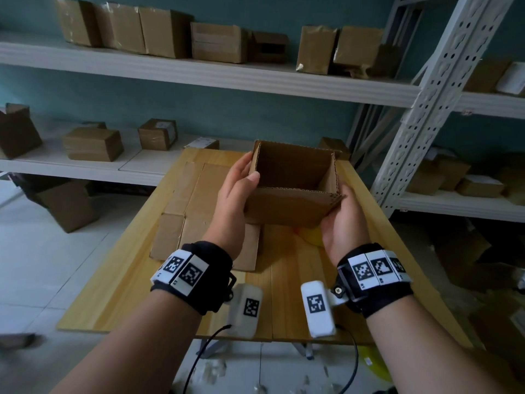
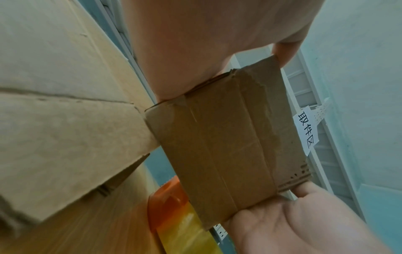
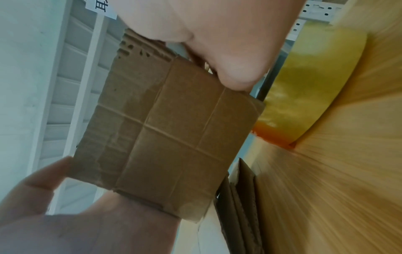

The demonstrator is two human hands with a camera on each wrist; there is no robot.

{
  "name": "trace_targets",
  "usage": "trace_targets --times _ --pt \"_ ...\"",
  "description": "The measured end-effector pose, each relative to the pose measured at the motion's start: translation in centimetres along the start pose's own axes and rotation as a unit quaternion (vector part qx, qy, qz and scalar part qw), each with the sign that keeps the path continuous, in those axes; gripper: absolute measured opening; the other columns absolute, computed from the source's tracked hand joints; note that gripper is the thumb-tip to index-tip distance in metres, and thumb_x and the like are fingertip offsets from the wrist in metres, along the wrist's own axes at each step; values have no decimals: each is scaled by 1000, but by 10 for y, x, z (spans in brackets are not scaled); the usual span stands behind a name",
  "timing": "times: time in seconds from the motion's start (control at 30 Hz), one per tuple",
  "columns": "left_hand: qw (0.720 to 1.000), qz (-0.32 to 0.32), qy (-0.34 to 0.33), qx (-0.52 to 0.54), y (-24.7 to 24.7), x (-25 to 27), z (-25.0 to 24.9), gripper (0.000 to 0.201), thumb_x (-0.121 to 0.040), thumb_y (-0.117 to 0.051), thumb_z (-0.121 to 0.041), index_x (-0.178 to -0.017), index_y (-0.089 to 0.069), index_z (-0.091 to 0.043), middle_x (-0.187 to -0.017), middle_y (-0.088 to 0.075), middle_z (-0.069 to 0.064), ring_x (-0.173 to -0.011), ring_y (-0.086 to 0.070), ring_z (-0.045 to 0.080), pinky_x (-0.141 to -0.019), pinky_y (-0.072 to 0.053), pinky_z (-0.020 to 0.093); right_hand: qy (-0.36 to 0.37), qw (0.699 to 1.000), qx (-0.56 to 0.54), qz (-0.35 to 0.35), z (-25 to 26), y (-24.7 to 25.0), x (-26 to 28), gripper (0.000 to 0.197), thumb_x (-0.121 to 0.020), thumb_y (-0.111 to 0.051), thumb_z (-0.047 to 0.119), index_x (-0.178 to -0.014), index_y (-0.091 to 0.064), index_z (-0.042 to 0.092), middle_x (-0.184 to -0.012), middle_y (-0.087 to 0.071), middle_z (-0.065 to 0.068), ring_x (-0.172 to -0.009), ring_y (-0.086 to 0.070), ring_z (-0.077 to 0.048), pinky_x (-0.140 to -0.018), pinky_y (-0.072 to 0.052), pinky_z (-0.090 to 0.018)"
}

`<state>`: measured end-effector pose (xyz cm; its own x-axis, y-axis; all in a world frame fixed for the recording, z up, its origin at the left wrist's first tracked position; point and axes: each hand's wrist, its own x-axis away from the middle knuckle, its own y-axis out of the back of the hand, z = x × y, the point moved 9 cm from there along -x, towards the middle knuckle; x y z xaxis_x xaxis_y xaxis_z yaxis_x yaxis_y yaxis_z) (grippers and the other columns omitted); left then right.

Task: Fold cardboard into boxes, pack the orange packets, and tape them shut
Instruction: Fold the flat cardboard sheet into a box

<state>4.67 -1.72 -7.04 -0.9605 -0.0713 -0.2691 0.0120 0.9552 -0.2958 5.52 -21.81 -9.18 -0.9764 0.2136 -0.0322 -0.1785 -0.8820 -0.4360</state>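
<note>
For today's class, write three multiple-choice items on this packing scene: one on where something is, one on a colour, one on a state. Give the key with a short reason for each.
1. Where is the open box?
A. On a shelf
B. Held above the wooden table
C. On the floor

2. What colour is the packet lying under the box?
A. Blue
B. Orange and yellow
C. White

3. What is the state of the box's top?
A. Open, nothing visible inside
B. Taped shut
C. Crushed flat

Key: 1 B, the left hand and right hand grip its sides above the table. 2 B, the left wrist view shows orange fading into yellow. 3 A, the head view looks into a bare interior.
</note>
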Motion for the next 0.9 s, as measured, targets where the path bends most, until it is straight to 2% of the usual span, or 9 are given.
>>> trace_targets --times 0.07,0.13,0.2,0.27,0.4,0.53,0.73,0.8,0.9 --pt "1000 -4 5 13 -1 2 0 69 -90 -53 -64 -149 -54 -28 -140 -68 0 -131 -63 25 -111 -51 55 0 1000 3 -10 -1 4 -5 31 -111 -44 33 -130 -67 27 -121 -78 -5 -105 -77 -16 -89 -61 -36" --pt "999 -8 11 35 0 1 1 49 -106 -43 -54 -144 -58 -26 -132 -73 0 -122 -69 22 -99 -57 45 16 1000 8 -4 3 3 -4 33 -111 -43 29 -133 -67 27 -123 -77 -4 -110 -76 -20 -87 -61 -37" --pt "997 -6 31 64 2 0 5 38 -112 -43 -37 -144 -58 -23 -125 -75 -1 -106 -75 15 -79 -61 31 27 1000 12 5 5 1 -2 32 -110 -45 32 -132 -67 28 -121 -78 -2 -110 -75 -21 -91 -60 -40" --pt "995 -2 47 84 4 -1 7 41 -107 -53 -28 -147 -57 -19 -124 -75 4 -95 -76 14 -68 -60 27 39 999 17 16 6 0 -1 37 -106 -51 37 -138 -65 27 -124 -77 -3 -116 -73 -24 -103 -56 -50" --pt "995 -8 54 82 8 -1 4 63 -86 -67 -31 -147 -59 -20 -130 -74 9 -100 -74 19 -76 -61 29 56 997 19 42 6 -2 3 48 -93 -56 39 -140 -64 31 -132 -73 -6 -123 -69 -29 -109 -49 -63" --pt "994 -33 59 84 13 0 8 47 -95 -70 -27 -142 -64 -25 -127 -76 6 -111 -74 25 -80 -60 33 71 996 18 51 7 -1 3 49 -93 -57 38 -140 -63 30 -132 -72 -6 -121 -69 -30 -107 -50 -60" --pt "996 -42 46 60 10 0 7 47 -84 -71 -39 -130 -68 -40 -133 -73 -4 -126 -67 19 -112 -51 45 76 995 37 46 6 -2 1 45 -95 -58 36 -140 -63 32 -127 -74 -2 -116 -72 -25 -107 -52 -60" --pt "996 -43 41 63 8 -1 9 53 -84 -71 -38 -137 -65 -38 -139 -68 -3 -128 -64 20 -112 -50 45 73 995 45 41 4 0 1 52 -91 -60 39 -142 -62 31 -126 -75 -1 -115 -72 -25 -107 -52 -60" --pt "996 -40 35 65 6 -2 10 41 -97 -67 -22 -137 -63 -31 -123 -71 -11 -114 -69 12 -94 -56 32 79 994 55 47 5 0 0 52 -88 -60 39 -139 -63 31 -122 -76 1 -111 -73 -23 -104 -53 -56"
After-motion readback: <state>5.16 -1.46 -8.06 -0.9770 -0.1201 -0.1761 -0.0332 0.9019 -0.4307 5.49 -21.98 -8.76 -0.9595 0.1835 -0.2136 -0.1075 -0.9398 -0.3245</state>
